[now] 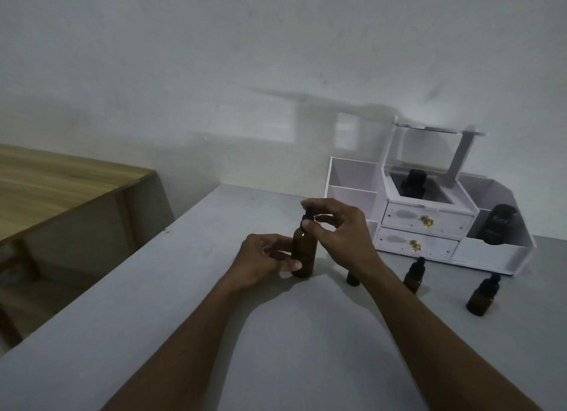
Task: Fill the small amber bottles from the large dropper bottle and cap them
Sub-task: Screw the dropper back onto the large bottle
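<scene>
Here the left hand (266, 258) gripped the large dropper bottle (303, 251) upright on the bench (171, 318) while the right hand (340, 232) pinched its black dropper cap (307, 215), three small amber bottles (412, 275) standing nearby.

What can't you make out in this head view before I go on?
- Large dropper bottle: liquid level unreadable, dark glass and dim light.
- Its cap: covered by right hand.
- Small bottle: mostly behind the right wrist.
- Black item in organizer: too dark to identify.

Large dropper bottle (303, 251) stands center on table (153, 318); 3 small bottles (412, 275) to its right, organizer (426, 223) behind.
</scene>
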Available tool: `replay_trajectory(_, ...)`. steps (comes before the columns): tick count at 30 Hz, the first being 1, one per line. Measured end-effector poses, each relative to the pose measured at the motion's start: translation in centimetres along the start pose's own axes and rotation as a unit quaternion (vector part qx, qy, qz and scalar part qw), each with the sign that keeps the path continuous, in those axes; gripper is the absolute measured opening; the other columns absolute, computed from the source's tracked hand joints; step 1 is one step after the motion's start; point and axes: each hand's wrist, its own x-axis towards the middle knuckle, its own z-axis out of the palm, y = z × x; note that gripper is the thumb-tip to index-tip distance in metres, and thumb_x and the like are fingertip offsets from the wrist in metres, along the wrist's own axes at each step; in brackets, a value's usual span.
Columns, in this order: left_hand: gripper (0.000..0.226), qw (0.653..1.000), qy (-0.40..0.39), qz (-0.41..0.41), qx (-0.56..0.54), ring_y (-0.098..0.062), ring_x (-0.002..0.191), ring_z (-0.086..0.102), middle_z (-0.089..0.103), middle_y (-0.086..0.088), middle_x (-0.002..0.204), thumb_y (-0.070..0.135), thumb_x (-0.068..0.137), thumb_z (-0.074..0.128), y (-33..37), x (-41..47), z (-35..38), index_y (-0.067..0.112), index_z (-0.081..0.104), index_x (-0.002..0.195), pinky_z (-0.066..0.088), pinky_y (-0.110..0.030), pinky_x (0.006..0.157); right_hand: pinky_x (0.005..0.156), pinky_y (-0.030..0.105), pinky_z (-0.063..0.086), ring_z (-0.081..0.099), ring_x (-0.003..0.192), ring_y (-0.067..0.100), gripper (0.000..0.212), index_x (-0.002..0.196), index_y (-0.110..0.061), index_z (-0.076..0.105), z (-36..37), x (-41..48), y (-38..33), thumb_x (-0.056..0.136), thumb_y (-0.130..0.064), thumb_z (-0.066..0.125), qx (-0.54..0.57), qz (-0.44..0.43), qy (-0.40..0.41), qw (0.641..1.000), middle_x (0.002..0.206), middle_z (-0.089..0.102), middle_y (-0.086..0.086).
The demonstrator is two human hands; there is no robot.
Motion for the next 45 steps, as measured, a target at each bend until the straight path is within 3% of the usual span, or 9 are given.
replay_trajectory(9, 0.046, 1.0, 0.003, 0.006, -0.003, -0.015, 0.099, 0.07, 0.073, 0.005, 0.11, 0.028, 0.069, 0.086, -0.23, -0.04, -0.02, 0.022, 0.072, 0.113, 0.053, -0.043, 0.095, 0.087, 0.006, 0.049, 0.067, 0.096, -0.008, 0.035, 0.115, -0.021, 0.073, -0.3, -0.06, -0.12, 0.084, -0.008, 0.075, 0.0, -0.002, -0.004, 1.0, 0.103, 0.071, -0.019)
replay_trajectory(14, 0.045, 1.0, -0.001, 0.011, 0.003, -0.014, 0.098, 0.07, 0.073, 0.007, 0.11, 0.03, 0.069, 0.086, -0.23, 0.01, -0.02, 0.024, 0.072, 0.111, 0.054, -0.04, 0.094, 0.084, 0.009, 0.052, 0.069, 0.093, 0.0, 0.033, 0.113, -0.023, 0.072, -0.3, -0.01, 0.01, 0.081, -0.023, 0.08, -0.003, 0.01, 0.008, 1.0, 0.101, 0.074, -0.011)
replay_trajectory(18, 0.039, 1.0, -0.001, 0.014, 0.001, -0.012, 0.097, 0.07, 0.073, 0.01, 0.107, 0.029, 0.07, 0.086, -0.27, -0.01, 0.0, 0.029, 0.072, 0.107, 0.054, -0.037, 0.094, 0.088, 0.01, 0.051, 0.069, 0.1, 0.0, 0.034, 0.117, -0.021, 0.072, -0.37, -0.12, -0.13, 0.084, -0.01, 0.075, 0.024, 0.011, -0.002, 1.0, 0.107, 0.073, -0.012)
replay_trajectory(24, 0.039, 1.0, -0.003, 0.02, 0.004, -0.013, 0.097, 0.069, 0.072, 0.01, 0.106, 0.03, 0.07, 0.085, -0.31, 0.03, -0.05, 0.028, 0.072, 0.107, 0.054, -0.032, 0.091, 0.082, 0.008, 0.052, 0.068, 0.091, -0.001, 0.032, 0.112, -0.024, 0.072, -0.24, 0.04, -0.07, 0.081, -0.023, 0.08, 0.002, 0.016, 0.01, 1.0, 0.1, 0.072, -0.014)
replay_trajectory(29, 0.037, 1.0, -0.004, 0.02, -0.006, -0.009, 0.095, 0.069, 0.071, 0.014, 0.101, 0.029, 0.07, 0.086, -0.38, -0.01, -0.05, 0.033, 0.07, 0.103, 0.053, -0.025, 0.085, 0.089, 0.016, 0.054, 0.07, 0.097, 0.002, 0.032, 0.115, -0.022, 0.072, -0.31, -0.16, -0.14, 0.085, -0.011, 0.075, 0.009, 0.012, 0.001, 1.0, 0.105, 0.074, -0.01)
replay_trajectory(33, 0.037, 1.0, -0.004, 0.014, -0.002, -0.007, 0.093, 0.069, 0.07, 0.016, 0.101, 0.029, 0.07, 0.086, -0.34, 0.02, -0.07, 0.033, 0.069, 0.103, 0.05, -0.017, 0.078, 0.083, 0.015, 0.056, 0.069, 0.089, 0.001, 0.031, 0.111, -0.023, 0.073, -0.16, 0.07, -0.08, 0.081, -0.021, 0.08, -0.009, 0.015, 0.013, 1.0, 0.099, 0.074, -0.01)
replay_trajectory(36, 0.037, 1.0, -0.005, 0.021, -0.005, -0.002, 0.089, 0.069, 0.07, 0.019, 0.098, 0.029, 0.069, 0.086, -0.34, -0.05, -0.16, 0.034, 0.069, 0.102, 0.049, -0.012, 0.073, 0.084, 0.013, 0.055, 0.069, 0.095, 0.002, 0.035, 0.117, -0.024, 0.071, -0.08, 0.0, -0.07, 0.083, -0.02, 0.078, 0.011, 0.015, 0.017, 1.0, 0.105, 0.073, -0.01)
replay_trajectory(39, 0.037, 1.0, -0.004, 0.018, -0.006, -0.004, 0.091, 0.069, 0.07, 0.017, 0.099, 0.029, 0.069, 0.086, -0.38, -0.05, -0.18, 0.033, 0.069, 0.102, 0.05, -0.014, 0.076, 0.085, 0.01, 0.052, 0.069, 0.095, -0.002, 0.034, 0.115, -0.023, 0.072, -0.18, -0.18, -0.03, 0.084, -0.01, 0.075, 0.009, 0.016, 0.0, 1.0, 0.104, 0.074, -0.012)
replay_trajectory(45, 0.038, 1.0, -0.005, 0.017, -0.002, -0.002, 0.09, 0.069, 0.07, 0.017, 0.099, 0.03, 0.069, 0.086, -0.48, 0.06, -0.17, 0.034, 0.069, 0.103, 0.053, -0.019, 0.081, 0.079, 0.004, 0.049, 0.069, 0.086, -0.006, 0.029, 0.11, -0.018, 0.074, -0.05, -0.15, 0.02, 0.082, -0.011, 0.078, -0.006, 0.017, 0.013, 1.0, 0.096, 0.073, -0.011)
